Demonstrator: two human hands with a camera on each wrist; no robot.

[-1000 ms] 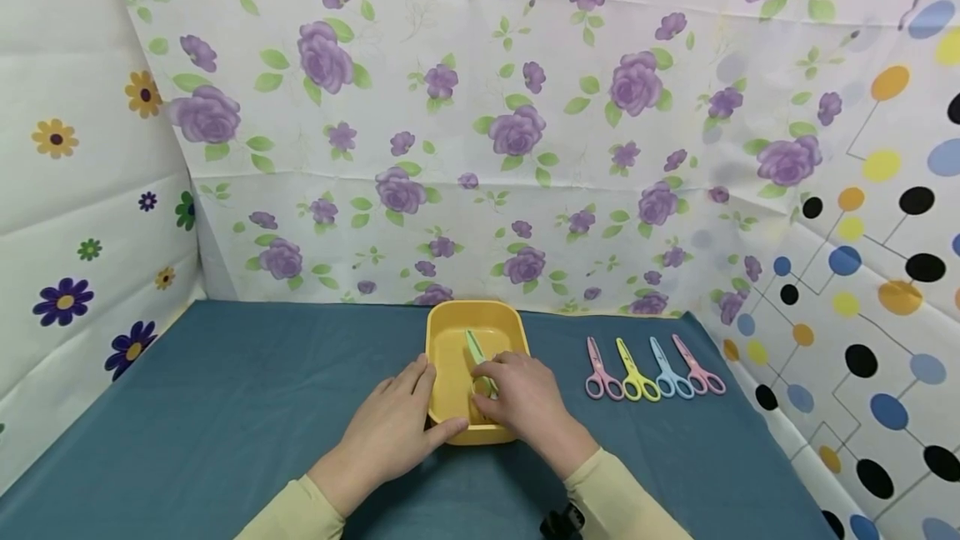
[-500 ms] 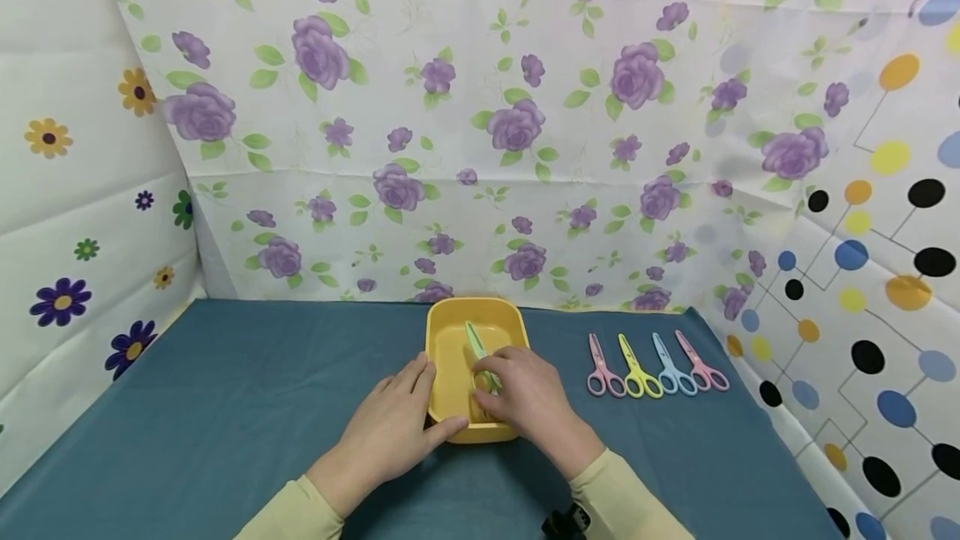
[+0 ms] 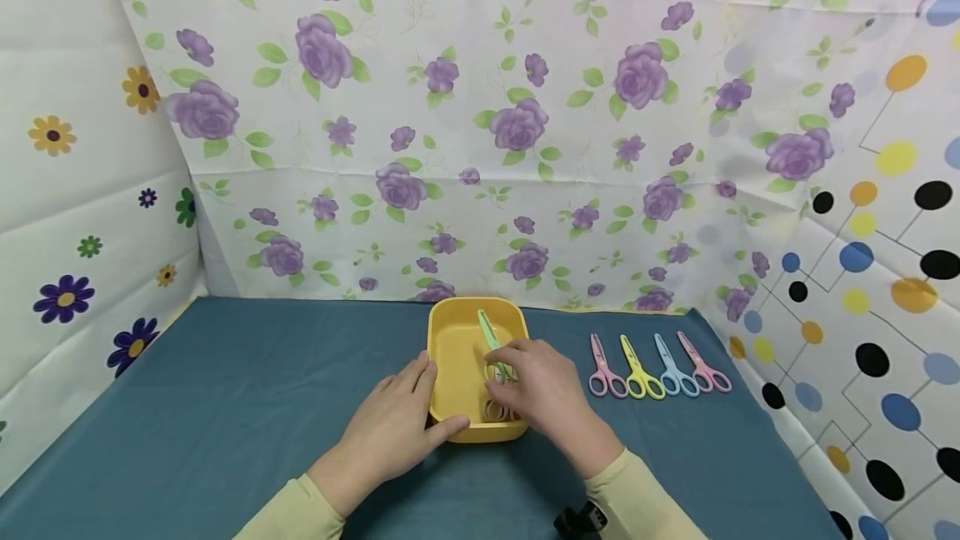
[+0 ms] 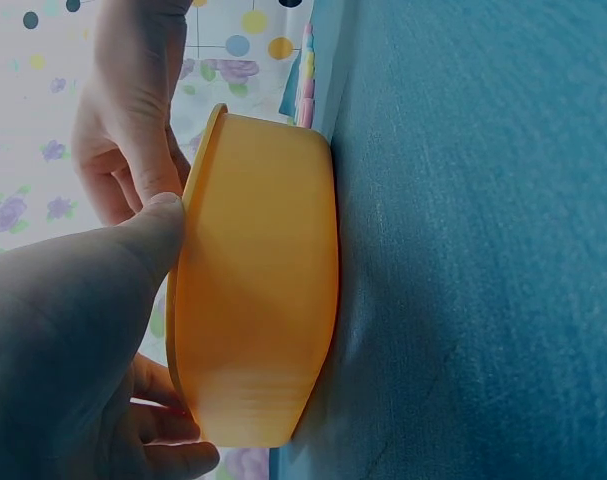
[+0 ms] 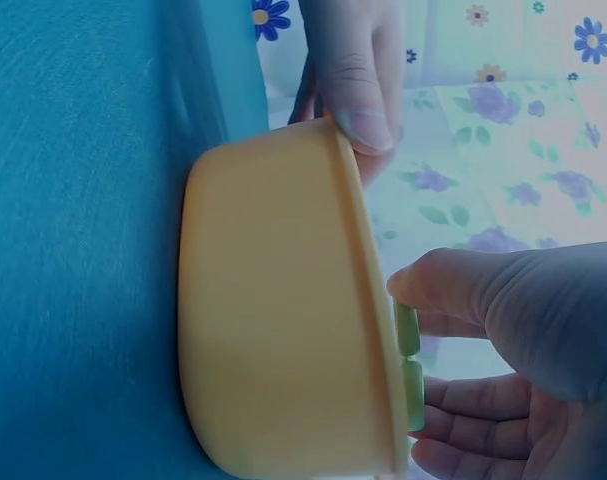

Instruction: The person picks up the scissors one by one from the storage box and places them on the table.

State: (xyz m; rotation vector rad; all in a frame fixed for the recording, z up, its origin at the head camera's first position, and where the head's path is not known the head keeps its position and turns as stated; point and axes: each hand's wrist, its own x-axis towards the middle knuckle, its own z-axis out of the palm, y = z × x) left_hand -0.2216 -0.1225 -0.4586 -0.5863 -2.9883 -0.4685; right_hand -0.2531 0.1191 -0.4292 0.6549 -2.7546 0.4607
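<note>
A yellow plastic box (image 3: 456, 357) stands on the cloth-covered table. My left hand (image 3: 386, 432) holds its near left corner, thumb at the near rim and fingers along the left side; the left wrist view shows the box's outer wall (image 4: 253, 290). Over the box's right half, my right hand (image 3: 551, 390) pinches light green scissors (image 3: 489, 332) near the handles, blades pointing away. Their green handle loops (image 5: 414, 390) show just above the rim in the right wrist view. Beneath that hand lie pale handle loops (image 3: 494, 411) inside the box, partly hidden by fingers.
Right of the box lies a row of scissors: pink (image 3: 598, 348), yellow (image 3: 628, 348), blue (image 3: 663, 348) and another pink pair (image 3: 688, 346). Blue-green cloth (image 3: 285, 398) covers the table. Printed fabric (image 3: 465, 140) hangs behind and at both sides.
My right hand has shifted slightly right and lifted the green scissors a little. Handle loops in the box now show below it. My left hand stays on the box.
</note>
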